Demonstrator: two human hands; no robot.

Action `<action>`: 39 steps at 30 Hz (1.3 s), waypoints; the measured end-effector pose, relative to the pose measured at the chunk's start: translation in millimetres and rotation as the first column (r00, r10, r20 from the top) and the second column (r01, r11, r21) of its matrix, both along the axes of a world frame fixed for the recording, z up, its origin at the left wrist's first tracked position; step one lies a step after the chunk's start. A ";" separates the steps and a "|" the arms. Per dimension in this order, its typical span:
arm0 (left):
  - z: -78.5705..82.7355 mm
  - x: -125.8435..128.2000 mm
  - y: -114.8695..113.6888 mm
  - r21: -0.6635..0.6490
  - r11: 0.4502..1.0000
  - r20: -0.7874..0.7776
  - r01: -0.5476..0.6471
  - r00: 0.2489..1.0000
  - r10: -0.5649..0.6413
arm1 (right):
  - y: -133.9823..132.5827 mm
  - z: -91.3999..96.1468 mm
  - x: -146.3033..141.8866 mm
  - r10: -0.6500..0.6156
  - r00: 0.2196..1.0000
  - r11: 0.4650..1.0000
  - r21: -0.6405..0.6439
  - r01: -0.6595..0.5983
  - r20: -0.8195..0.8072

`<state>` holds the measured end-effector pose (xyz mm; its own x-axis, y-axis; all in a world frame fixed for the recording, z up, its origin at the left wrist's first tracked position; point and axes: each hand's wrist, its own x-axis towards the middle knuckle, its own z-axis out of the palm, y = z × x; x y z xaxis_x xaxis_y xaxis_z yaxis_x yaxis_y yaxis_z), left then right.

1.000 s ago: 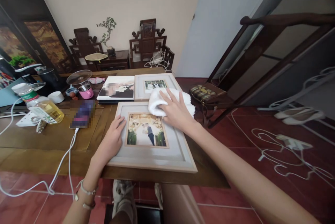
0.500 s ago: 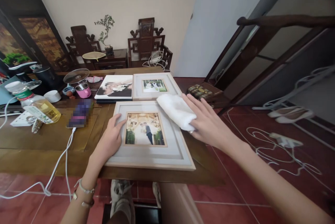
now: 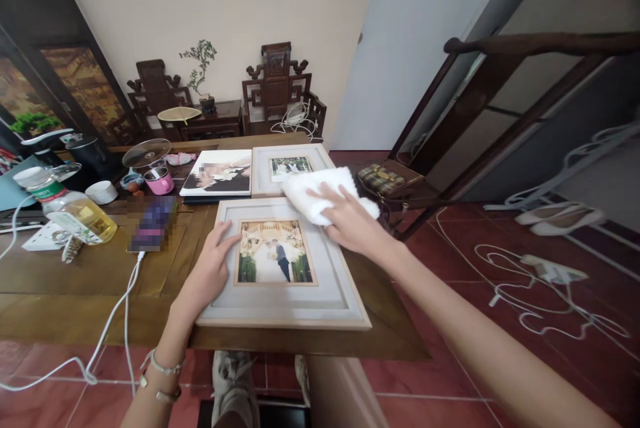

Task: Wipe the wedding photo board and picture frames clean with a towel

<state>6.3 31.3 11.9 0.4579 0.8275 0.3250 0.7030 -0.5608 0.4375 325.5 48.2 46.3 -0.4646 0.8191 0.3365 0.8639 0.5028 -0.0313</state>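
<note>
A large framed photo [image 3: 285, 301] lies flat on the wooden table [image 3: 75, 268] in front of me. My left hand [image 3: 207, 275] rests flat on the frame's left border, fingers spread. My right hand [image 3: 350, 221] presses a white cloth [image 3: 313, 191] onto the frame's upper right corner, fingers stretched over it. Behind it lie a smaller framed photo [image 3: 287, 168] and an unframed photo print [image 3: 217, 171].
On the table's left are a phone [image 3: 153, 221] with a white charging cable [image 3: 117, 318], a bottle of yellow liquid [image 3: 75, 211], a pink cup [image 3: 159, 180] and a small fan [image 3: 147, 151]. A stool with a checked cushion [image 3: 387, 178] stands right of the table. Cables lie on the red floor [image 3: 545, 281].
My right hand swept the cloth off to the frame's right edge, then came back up to the upper right corner. My left hand stayed on the left border.
</note>
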 end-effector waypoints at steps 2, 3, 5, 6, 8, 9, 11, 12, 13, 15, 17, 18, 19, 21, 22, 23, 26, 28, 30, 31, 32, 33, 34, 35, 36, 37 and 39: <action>-2.7 -0.2 -0.7 0.012 1.000 0.003 -0.009 1.000 0.009 | -2.3 -2.0 -14.3 0.027 0.999 0.998 -0.062 -0.025 0.031; -3.7 -0.1 -1.0 0.016 1.000 0.005 -0.016 1.000 0.016 | -8.2 -2.5 -19.6 0.037 0.999 0.997 -0.074 -0.034 0.037; -4.9 0.5 -1.4 0.018 0.999 0.010 -0.033 0.999 0.033 | -30.0 -1.9 -26.2 0.058 0.997 0.994 -0.098 -0.054 0.047; -4.9 1.1 -1.6 0.015 0.999 0.011 -0.040 0.999 0.040 | -45.4 -1.0 -27.8 0.073 0.996 0.991 -0.120 -0.067 0.046; -4.0 2.2 -1.8 0.001 0.999 0.006 -0.049 0.999 0.049 | -80.8 1.2 -29.1 0.108 0.994 0.983 -0.153 -0.104 0.019; -3.4 2.6 -1.8 -0.011 0.999 0.000 -0.052 0.999 0.052 | -98.2 1.9 -29.4 0.128 0.992 0.978 -0.163 -0.128 -0.006; -2.6 2.8 -1.7 -0.044 0.998 -0.011 -0.050 0.999 0.049 | -126.1 1.1 -30.0 0.166 0.984 0.973 -0.154 -0.174 -0.066; -2.6 2.5 -1.7 -0.058 0.997 -0.013 -0.047 0.999 0.046 | -134.1 -0.5 -30.1 0.177 0.980 0.973 -0.136 -0.188 -0.095; -2.7 1.9 -1.6 -0.067 0.997 -0.011 -0.041 0.999 0.040 | -137.3 -2.7 -30.1 0.180 0.977 0.974 -0.118 -0.193 -0.115; -3.3 0.5 -1.6 -0.072 0.997 -0.007 -0.022 1.000 0.022 | -127.9 -7.5 -28.8 0.157 0.979 0.981 -0.092 -0.170 -0.129; -3.7 -0.6 -1.7 -0.072 0.997 -0.006 -0.002 1.000 0.002 | -100.3 -10.4 -25.8 0.089 0.988 0.993 -0.071 -0.099 -0.126; -3.6 -0.9 -1.9 -0.072 0.997 -0.006 0.004 1.000 -0.004 | -82.0 -10.4 -24.1 0.044 0.992 0.997 -0.063 -0.051 -0.114; -3.3 -0.9 -2.0 -0.072 0.997 -0.003 0.006 1.000 -0.006 | -62.5 -9.4 -22.6 -0.003 0.993 0.999 -0.045 -0.002 -0.116; -2.4 -0.2 -2.3 -0.072 0.997 0.005 -0.001 1.000 0.002 | -25.2 -5.8 -21.7 -0.053 0.998 0.998 -0.041 0.051 -0.046; -2.1 0.4 -2.3 -0.072 0.997 0.009 -0.010 1.000 0.011 | -10.2 -3.9 -22.7 -0.043 0.999 0.998 -0.046 0.041 -0.030; -2.0 1.1 -2.3 -0.072 0.997 0.012 -0.022 1.000 0.023 | 0.9 -2.4 -24.7 -0.027 1.000 0.998 -0.054 0.026 -0.009; -3.0 3.4 -1.5 -0.057 0.997 0.032 -0.053 0.998 0.055 | 5.2 -0.9 -34.2 0.024 0.999 0.997 -0.073 -0.023 0.021; -4.1 4.7 -1.1 -0.044 0.997 0.056 -0.063 0.996 0.065 | -16.0 -1.2 -40.1 0.043 0.998 0.995 -0.097 -0.038 0.048; -4.8 5.3 -1.6 -0.042 0.997 0.073 -0.064 0.995 0.066 | -51.5 -0.7 -43.5 0.064 0.996 0.988 -0.146 -0.054 0.068; -5.0 5.4 -2.0 -0.044 0.997 0.073 -0.061 0.995 0.064 | -72.5 0.1 -44.4 0.081 0.995 0.982 -0.175 -0.069 0.062; -5.3 5.3 -2.6 -0.040 0.997 0.069 -0.060 0.996 0.063 | -94.1 1.1 -45.0 0.101 0.994 0.975 -0.203 -0.092 0.038; -5.6 5.1 -3.1 -0.029 0.998 0.063 -0.059 0.996 0.061 | -115.1 2.3 -45.6 0.137 0.991 0.965 -0.226 -0.132 0.006; -6.2 4.6 -3.5 -0.012 0.998 0.056 -0.058 0.997 0.059 | -134.1 3.5 -46.6 0.163 0.986 0.958 -0.234 -0.165 -0.029; -7.0 4.1 -3.7 0.004 0.998 0.048 -0.056 0.997 0.056 | -150.0 4.5 -48.1 0.176 0.983 0.954 -0.234 -0.185 -0.061; -8.1 3.4 -3.6 0.014 0.998 0.040 -0.054 0.998 0.054 | -161.5 5.3 -50.2 0.185 0.979 0.951 -0.236 -0.199 -0.083; -9.3 2.7 -3.3 0.012 0.999 0.031 -0.052 0.998 0.052 | -167.9 5.5 -52.8 0.190 0.977 0.949 -0.235 -0.208 -0.097; -11.5 1.2 -2.4 -0.017 0.999 0.019 -0.051 0.999 0.051 | -163.7 4.5 -58.1 0.182 0.979 0.951 -0.237 -0.200 -0.094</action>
